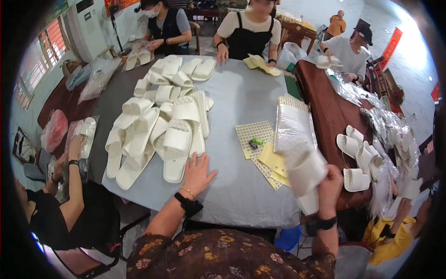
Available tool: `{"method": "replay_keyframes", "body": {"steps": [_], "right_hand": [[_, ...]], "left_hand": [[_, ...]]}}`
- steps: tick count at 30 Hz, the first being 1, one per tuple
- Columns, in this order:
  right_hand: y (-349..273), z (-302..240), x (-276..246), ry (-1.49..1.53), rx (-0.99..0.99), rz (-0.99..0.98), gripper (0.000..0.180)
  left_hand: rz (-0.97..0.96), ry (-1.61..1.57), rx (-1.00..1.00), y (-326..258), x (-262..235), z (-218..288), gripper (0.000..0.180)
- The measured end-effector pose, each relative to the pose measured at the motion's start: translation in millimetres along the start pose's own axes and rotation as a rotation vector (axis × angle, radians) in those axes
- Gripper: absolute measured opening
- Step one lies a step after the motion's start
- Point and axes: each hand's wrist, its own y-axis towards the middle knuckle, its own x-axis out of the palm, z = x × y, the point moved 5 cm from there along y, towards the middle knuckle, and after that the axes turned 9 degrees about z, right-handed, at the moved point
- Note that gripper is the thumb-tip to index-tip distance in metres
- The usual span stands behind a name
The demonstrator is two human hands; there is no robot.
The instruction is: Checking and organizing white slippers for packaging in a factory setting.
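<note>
The two hands are apart. The right hand [330, 183] is clasped on white slippers [304, 174], held up over the near right corner of the tabletop [232, 107] and blurred. The left hand [197, 174] lies palm down with fingers spread toward the near edge, right at the pile [155, 121]; whether its fingertips touch a slipper there, I cannot tell. The pile, all white slippers, runs along the left side from the far left corner down toward the near edge.

Writing shows mostly near the right edge. A label sheet [248, 132] carries rows of small dark print, too small to read. Yellow sheets [274, 160] lie against its nearer part, and a small green piece [257, 141] rests on it. Beside it, along the right edge, lies a silver sheet [297, 125], with similar rows of print at its far end. At the far edge a co-worker's hand [272, 63] is at a yellow paper [262, 64].

Past the right edge, a brown surface [323, 107] bears more white slippers, with clear bags [383, 179] beside them. Beyond the far right corner, an upright red banner [392, 46] bears pale characters; a red sign [116, 5] with yellow marks hangs beyond the far left corner.
</note>
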Motion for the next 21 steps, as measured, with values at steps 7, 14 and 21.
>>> {"method": "replay_keyframes", "body": {"steps": [7,14,21], "right_hand": [[-94,-28,132,0.125,0.177,-0.373,0.036],[-114,10,144,-0.038,0.047,-0.442,0.032],[-137,26,133,-0.07,0.144,-0.48,0.019]], "left_hand": [[-0.021,-0.118,-0.037,-17,5,-45,0.06],[0.213,-0.599,-0.293,-62,-42,2,0.065],[0.185,-0.153,0.136,-90,-34,75,0.07]]}}
